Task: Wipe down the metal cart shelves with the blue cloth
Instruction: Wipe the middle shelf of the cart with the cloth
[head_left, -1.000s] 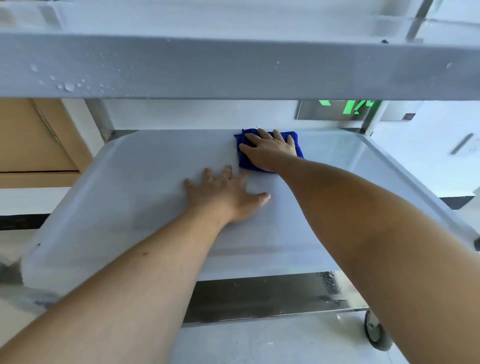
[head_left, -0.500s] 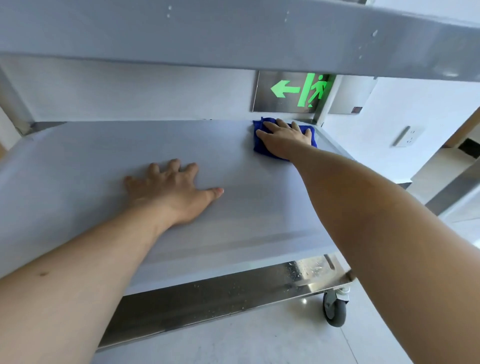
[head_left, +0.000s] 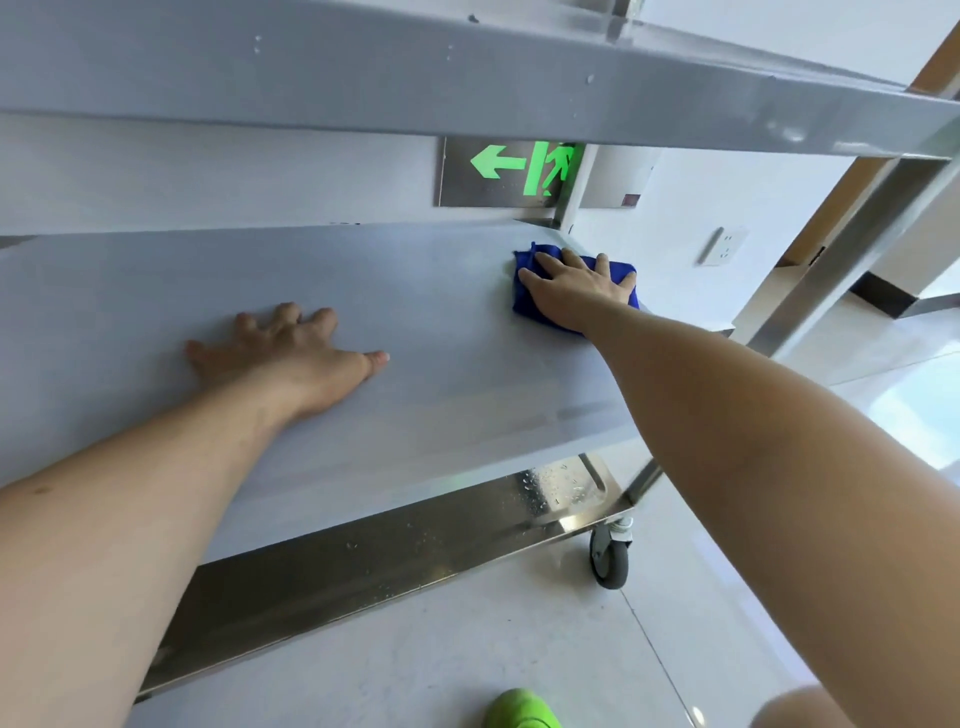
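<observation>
White wall (head_left: 779, 208) with a glowing green exit sign (head_left: 511, 169) and a socket (head_left: 722, 246), pale glossy floor (head_left: 519, 639), daylight glare off to the right.

A single head-worn camera looks forward and down, tilted, close over the cart's middle shelf (head_left: 415, 322).

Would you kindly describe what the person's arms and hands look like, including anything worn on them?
Both arms are bare up to the frame edge: no sleeves show. The left hand and the right hand wear no gloves, rings or watch. A small dark mark sits on the left forearm.
</observation>
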